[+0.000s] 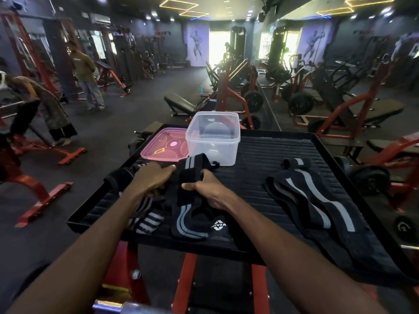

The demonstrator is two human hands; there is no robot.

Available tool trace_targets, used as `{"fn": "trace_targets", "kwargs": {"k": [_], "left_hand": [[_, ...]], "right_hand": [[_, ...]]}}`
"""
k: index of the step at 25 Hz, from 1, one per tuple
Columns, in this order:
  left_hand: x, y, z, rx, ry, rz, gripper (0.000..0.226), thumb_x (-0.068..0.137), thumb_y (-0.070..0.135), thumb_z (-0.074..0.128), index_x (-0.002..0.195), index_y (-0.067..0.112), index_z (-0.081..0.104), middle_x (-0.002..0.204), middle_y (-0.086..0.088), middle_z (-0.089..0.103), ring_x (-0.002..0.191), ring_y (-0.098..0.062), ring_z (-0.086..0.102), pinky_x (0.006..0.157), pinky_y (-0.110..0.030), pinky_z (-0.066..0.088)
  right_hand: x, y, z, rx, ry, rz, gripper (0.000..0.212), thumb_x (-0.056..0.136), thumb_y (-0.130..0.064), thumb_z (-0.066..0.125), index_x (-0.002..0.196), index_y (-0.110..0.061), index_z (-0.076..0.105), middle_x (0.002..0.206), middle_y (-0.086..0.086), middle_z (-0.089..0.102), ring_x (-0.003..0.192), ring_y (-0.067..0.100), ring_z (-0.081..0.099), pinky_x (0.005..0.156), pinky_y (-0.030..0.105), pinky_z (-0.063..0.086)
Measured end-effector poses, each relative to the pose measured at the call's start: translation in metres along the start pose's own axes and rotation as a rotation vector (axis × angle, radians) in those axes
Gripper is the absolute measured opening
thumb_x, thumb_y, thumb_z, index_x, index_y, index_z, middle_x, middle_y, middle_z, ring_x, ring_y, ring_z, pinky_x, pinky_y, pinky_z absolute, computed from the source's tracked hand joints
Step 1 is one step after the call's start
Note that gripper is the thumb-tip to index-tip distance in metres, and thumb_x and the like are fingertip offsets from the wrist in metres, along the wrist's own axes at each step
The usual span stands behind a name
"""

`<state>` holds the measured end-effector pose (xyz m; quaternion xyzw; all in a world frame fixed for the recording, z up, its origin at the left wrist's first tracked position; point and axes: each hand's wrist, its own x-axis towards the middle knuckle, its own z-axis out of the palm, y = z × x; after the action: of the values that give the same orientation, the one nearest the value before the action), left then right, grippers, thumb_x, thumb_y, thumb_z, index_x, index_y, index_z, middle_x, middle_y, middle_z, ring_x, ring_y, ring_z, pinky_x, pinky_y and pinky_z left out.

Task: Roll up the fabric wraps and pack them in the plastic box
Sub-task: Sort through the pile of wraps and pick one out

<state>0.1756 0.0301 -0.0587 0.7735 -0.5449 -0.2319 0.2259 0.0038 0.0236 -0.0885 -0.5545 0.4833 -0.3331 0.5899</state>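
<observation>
Right hand [209, 192] grasps the black wrap [192, 177], whose long axis runs near-to-far at the counter [283, 150] centre; left hand [153, 177], palm down, presses its left side. The plastic box [213, 138] stands open just beyond, nearer the right hand

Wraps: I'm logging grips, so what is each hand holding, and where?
The right hand pinches the black wrap with grey stripes mid-length, at a fold. The left hand lies on the striped wrap; its grip is hidden.

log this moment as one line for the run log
stage: rolling | left hand: on striped wrap | right hand: gripping black-grey wrap | plastic box: open, empty | lid: beside box
</observation>
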Motion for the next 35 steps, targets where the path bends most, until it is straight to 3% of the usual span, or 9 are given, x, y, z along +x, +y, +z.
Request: {"fn": "trace_targets", "kwargs": {"k": [4, 8, 11, 17, 22, 26, 30, 33, 35], "left_hand": [[-0.007, 0.047, 0.018, 0.129, 0.301, 0.257, 0.043, 0.08, 0.042, 0.043, 0.096, 0.006, 0.06, 0.108, -0.02, 0.065, 0.097, -0.039, 0.061, 0.084, -0.044, 0.052], [-0.011, 0.108, 0.036, 0.16, 0.255, 0.33, 0.042, 0.086, 0.039, 0.041, 0.105, 0.006, 0.061, 0.113, -0.021, 0.062, 0.107, -0.041, 0.056, 0.088, -0.044, 0.047], [-0.018, 0.14, 0.056, 0.192, 0.21, 0.409, 0.043, 0.084, 0.037, 0.042, 0.102, 0.005, 0.063, 0.114, -0.021, 0.064, 0.105, -0.041, 0.058, 0.086, -0.042, 0.047], [-0.051, 0.196, 0.106, 0.157, -0.077, 0.383, 0.052, 0.094, 0.044, 0.039, 0.124, 0.006, 0.059, 0.124, -0.02, 0.064, 0.111, -0.038, 0.061, 0.089, -0.04, 0.048], [-0.077, 0.217, 0.15, -0.228, -0.525, 0.129, 0.068, 0.086, 0.062, 0.047, 0.12, 0.003, 0.054, 0.079, -0.017, 0.075, 0.048, -0.027, 0.066, 0.048, -0.03, 0.054], [-0.078, 0.218, 0.17, -0.305, -0.337, 0.181, 0.055, 0.078, 0.027, 0.061, 0.127, 0.012, 0.042, 0.107, -0.017, 0.068, 0.067, -0.028, 0.072, 0.044, -0.031, 0.054], [-0.063, 0.204, 0.149, -0.332, -0.22, 0.187, 0.027, 0.083, 0.011, 0.053, 0.11, 0.011, 0.052, 0.109, -0.013, 0.06, 0.075, -0.029, 0.065, 0.044, -0.03, 0.052], [-0.045, 0.189, 0.13, -0.206, -0.202, 0.229, 0.029, 0.087, 0.005, 0.043, 0.112, 0.005, 0.058, 0.113, -0.019, 0.063, 0.09, -0.032, 0.061, 0.068, -0.034, 0.053], [-0.035, 0.178, 0.117, -0.148, -0.202, 0.238, 0.033, 0.086, 0.002, 0.042, 0.114, 0.006, 0.06, 0.117, -0.02, 0.064, 0.104, -0.037, 0.062, 0.083, -0.039, 0.052]], "right_hand": [[-0.015, -0.024, -0.017, -0.332, 0.208, -0.105, 0.061, 0.077, -0.052, 0.072, 0.117, -0.014, 0.047, 0.109, 0.002, 0.063, 0.101, 0.024, 0.063, 0.079, 0.034, 0.051], [-0.034, -0.054, -0.058, -0.566, 0.419, -0.153, 0.017, 0.086, -0.03, 0.052, 0.086, -0.014, 0.058, 0.1, 0.015, 0.067, 0.096, 0.038, 0.06, 0.074, 0.034, 0.039], [-0.049, -0.06, -0.093, -0.605, 0.516, -0.142, 0.014, 0.081, -0.025, 0.052, 0.071, -0.016, 0.057, 0.089, 0.012, 0.065, 0.088, 0.035, 0.058, 0.074, 0.035, 0.04], [-0.067, -0.056, -0.189, -0.847, 0.778, 0.091, 0.041, 0.082, -0.031, 0.051, 0.118, -0.013, 0.06, 0.134, 0.018, 0.052, 0.124, 0.042, 0.049, 0.102, 0.051, 0.042], [-0.067, -0.006, -0.251, -0.82, 0.62, 0.461, 0.098, 0.071, -0.069, 0.052, 0.151, -0.016, 0.032, 0.155, 0.026, 0.034, 0.137, 0.047, 0.04, 0.111, 0.058, 0.037], [-0.063, 0.017, -0.249, -0.821, 0.605, 0.413, 0.092, 0.061, -0.072, 0.055, 0.134, -0.017, 0.055, 0.141, 0.023, 0.053, 0.125, 0.041, 0.054, 0.105, 0.053, 0.044], [-0.068, 0.011, -0.241, -0.684, 0.608, 0.298, 0.053, 0.067, -0.036, 0.073, 0.109, -0.006, 0.065, 0.112, 0.019, 0.068, 0.102, 0.033, 0.066, 0.085, 0.041, 0.058], [-0.071, 0.008, -0.229, -0.412, 0.567, 0.223, 0.014, 0.074, -0.005, 0.072, 0.085, 0.001, 0.065, 0.065, 0.014, 0.069, 0.048, 0.023, 0.062, 0.042, 0.026, 0.046], [-0.065, 0.011, -0.218, -0.285, 0.517, 0.192, 0.016, 0.075, 0.004, 0.062, 0.09, -0.001, 0.059, 0.052, 0.011, 0.062, 0.036, 0.017, 0.05, 0.038, 0.023, 0.037]]}}
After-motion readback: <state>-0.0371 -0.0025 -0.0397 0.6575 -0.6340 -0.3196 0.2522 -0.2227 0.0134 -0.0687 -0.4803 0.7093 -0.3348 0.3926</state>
